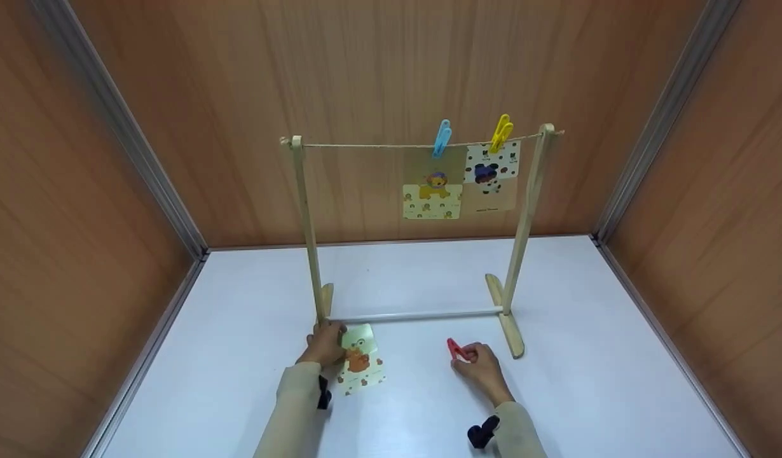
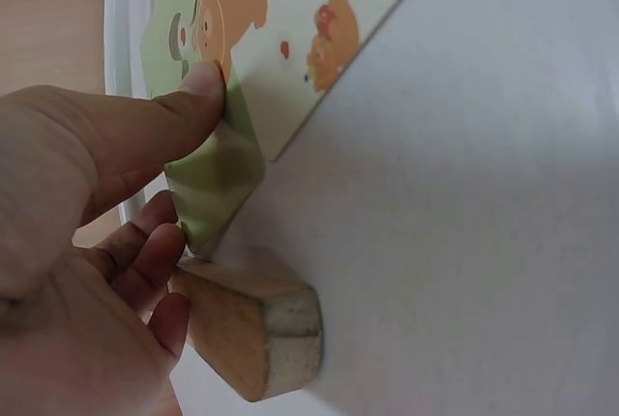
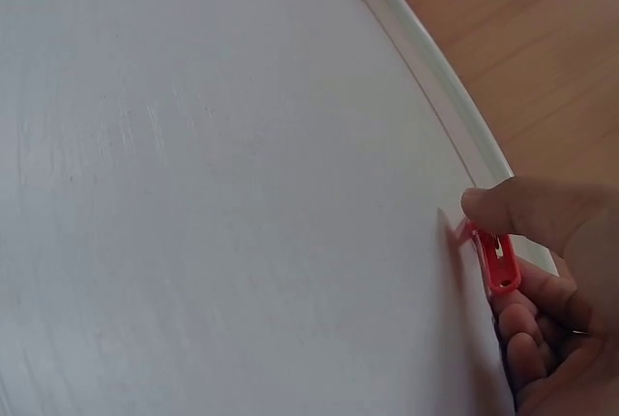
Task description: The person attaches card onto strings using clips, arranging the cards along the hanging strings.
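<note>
At the left foot of the wooden rack [image 1: 307, 229], my left hand [image 1: 326, 345] pinches the edge of a card [image 1: 369, 375] with an orange bear on it. Up close in the left wrist view, the thumb [image 2: 198, 97] presses on the card's green part, which bends there; the fingertips behind it are partly hidden. My right hand [image 1: 483, 370] grips a red clothespin [image 1: 454, 349] between thumb and fingers, low over the white table, right of the card. The right wrist view shows the clothespin [image 3: 500, 263] close to the surface.
A string [image 1: 359, 146] spans the rack's two posts. From its right half hang a lion card [image 1: 432, 200] under a blue clothespin [image 1: 442, 137] and a dotted card [image 1: 489, 191] under a yellow one [image 1: 501, 132]. A white bar [image 1: 416, 315] joins the feet. Wooden panels enclose the white table [image 1: 594, 356].
</note>
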`<state>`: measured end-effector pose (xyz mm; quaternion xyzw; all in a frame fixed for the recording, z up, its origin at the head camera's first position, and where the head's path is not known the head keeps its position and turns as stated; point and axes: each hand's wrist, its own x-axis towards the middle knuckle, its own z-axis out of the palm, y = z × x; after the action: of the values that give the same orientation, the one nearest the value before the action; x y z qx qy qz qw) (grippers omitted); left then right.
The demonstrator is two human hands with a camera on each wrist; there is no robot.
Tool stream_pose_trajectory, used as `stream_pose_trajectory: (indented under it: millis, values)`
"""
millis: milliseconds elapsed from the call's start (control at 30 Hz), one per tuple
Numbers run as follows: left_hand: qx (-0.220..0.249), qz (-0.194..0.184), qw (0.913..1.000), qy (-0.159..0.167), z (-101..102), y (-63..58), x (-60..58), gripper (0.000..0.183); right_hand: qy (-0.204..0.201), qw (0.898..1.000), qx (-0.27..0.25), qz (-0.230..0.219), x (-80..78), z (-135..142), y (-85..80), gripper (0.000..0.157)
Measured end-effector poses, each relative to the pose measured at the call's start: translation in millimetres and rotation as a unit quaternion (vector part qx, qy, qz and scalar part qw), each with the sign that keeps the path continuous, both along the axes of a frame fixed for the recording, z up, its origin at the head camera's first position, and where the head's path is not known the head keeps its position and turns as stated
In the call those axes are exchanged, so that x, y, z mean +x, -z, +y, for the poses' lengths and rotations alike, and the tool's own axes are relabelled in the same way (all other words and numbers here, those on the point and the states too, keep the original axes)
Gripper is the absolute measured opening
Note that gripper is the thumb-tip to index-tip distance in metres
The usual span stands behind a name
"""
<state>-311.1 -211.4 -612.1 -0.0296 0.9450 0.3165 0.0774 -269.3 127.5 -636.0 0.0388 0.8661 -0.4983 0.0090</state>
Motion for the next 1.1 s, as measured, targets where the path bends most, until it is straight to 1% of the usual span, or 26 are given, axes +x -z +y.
stream_pose_trajectory:
  millis: [100,200,333,467,533,600,700,800,833,933,1100]
  values:
    - [0.005,0.001,1.0000,-0.006,-0.8,-0.1,1.1,0.045,-0.004,1.000,-0.003,0.009,1.0,-0.1,-0.6,0.035]
    - [0.015,-0.002,0.9998,-0.014,-1.0,-0.2,1.3,0.047,-0.003,1.000,-0.008,0.004,1.8,-0.8,-1.6,0.034]
    - [0.016,0.007,0.9998,-0.010,-0.9,0.1,0.9,0.049,-0.001,1.000,-0.010,0.008,1.2,-2.5,-0.2,0.033]
    - [0.017,0.023,0.9996,-0.001,-0.3,0.6,0.5,0.051,0.002,0.999,-0.015,0.032,1.8,-4.9,1.9,0.033]
    - [0.022,0.028,0.9994,0.002,0.1,0.8,0.3,0.052,0.001,0.998,-0.018,0.055,3.9,-5.8,2.1,0.033]
    - [0.033,0.026,0.9991,0.000,1.0,1.2,0.4,0.053,0.002,0.997,-0.016,0.079,6.7,-6.9,2.5,0.032]
    - [0.059,0.018,0.9981,-0.006,2.5,1.7,1.1,0.053,0.000,0.995,-0.011,0.095,9.5,-8.0,2.5,0.033]
    - [0.086,0.014,0.9961,-0.014,3.3,2.5,2.4,0.051,0.008,0.997,-0.006,0.075,8.3,-9.7,2.8,0.031]
    - [0.092,0.017,0.9955,-0.015,3.1,2.7,2.6,0.050,0.010,0.998,-0.009,0.064,7.1,-9.9,2.9,0.031]
    - [0.111,0.024,0.9934,-0.019,2.1,3.0,4.0,0.046,0.011,0.999,0.001,0.050,4.7,-10.3,4.6,0.030]
    - [0.155,0.018,0.9873,-0.031,0.9,2.4,7.0,0.042,0.007,0.999,0.008,0.053,3.7,-9.9,7.2,0.028]
